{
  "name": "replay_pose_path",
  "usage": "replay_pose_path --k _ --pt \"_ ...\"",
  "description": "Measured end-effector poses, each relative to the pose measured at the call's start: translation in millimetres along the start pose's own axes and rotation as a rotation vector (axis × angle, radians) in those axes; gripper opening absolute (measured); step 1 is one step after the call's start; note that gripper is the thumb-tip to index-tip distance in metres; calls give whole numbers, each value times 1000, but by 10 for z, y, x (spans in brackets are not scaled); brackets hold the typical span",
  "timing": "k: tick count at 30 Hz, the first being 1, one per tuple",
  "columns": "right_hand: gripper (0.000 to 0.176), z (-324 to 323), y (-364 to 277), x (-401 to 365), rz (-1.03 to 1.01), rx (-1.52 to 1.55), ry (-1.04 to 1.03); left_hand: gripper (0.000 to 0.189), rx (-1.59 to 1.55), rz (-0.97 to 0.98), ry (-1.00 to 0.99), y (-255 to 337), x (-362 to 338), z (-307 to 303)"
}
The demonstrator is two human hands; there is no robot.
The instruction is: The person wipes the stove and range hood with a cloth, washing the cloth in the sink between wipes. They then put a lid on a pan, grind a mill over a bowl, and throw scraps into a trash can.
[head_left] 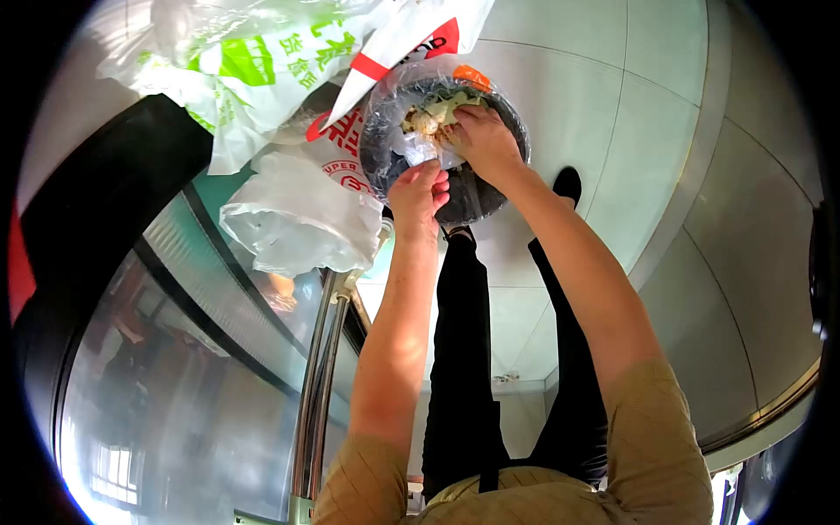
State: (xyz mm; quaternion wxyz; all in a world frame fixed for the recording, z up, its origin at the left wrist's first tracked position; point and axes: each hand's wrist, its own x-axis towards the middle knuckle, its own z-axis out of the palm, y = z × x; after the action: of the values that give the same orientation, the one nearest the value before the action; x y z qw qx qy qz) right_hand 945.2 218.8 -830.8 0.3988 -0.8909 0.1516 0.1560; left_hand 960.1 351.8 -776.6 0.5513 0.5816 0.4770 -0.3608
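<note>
A round bin lined with a dark, shiny bag stands on the floor. Pale food scraps and some greenish pieces lie inside it. Over the bin's near left part, my left hand pinches the edge of a translucent plastic bag. My right hand reaches into the bin from the right, its fingertips at the scraps and partly hidden; what it grips, if anything, cannot be made out.
White plastic bags with green and red print hang at the upper left, beside a crumpled white bag. Metal rails and a glass-fronted unit stand at the left. My feet are on the tiled floor below the bin.
</note>
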Motion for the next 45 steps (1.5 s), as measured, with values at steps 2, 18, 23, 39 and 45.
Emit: replay_pose_path --k 2,18,23,39,45 --pt "26 -62 32 -136 -106 154 92 15 -44 -29 -48 -49 123 42" --pt "22 -6 30 -133 -220 124 145 15 -226 -16 -51 -206 493 345" --pt "15 22 -60 -332 114 385 149 19 -517 -76 -100 -260 499 402" --pt "29 -34 -126 -286 351 605 25 33 -379 -48 -173 -147 363 315" --pt "35 151 35 -340 138 365 68 32 -334 -200 -268 -161 391 226"
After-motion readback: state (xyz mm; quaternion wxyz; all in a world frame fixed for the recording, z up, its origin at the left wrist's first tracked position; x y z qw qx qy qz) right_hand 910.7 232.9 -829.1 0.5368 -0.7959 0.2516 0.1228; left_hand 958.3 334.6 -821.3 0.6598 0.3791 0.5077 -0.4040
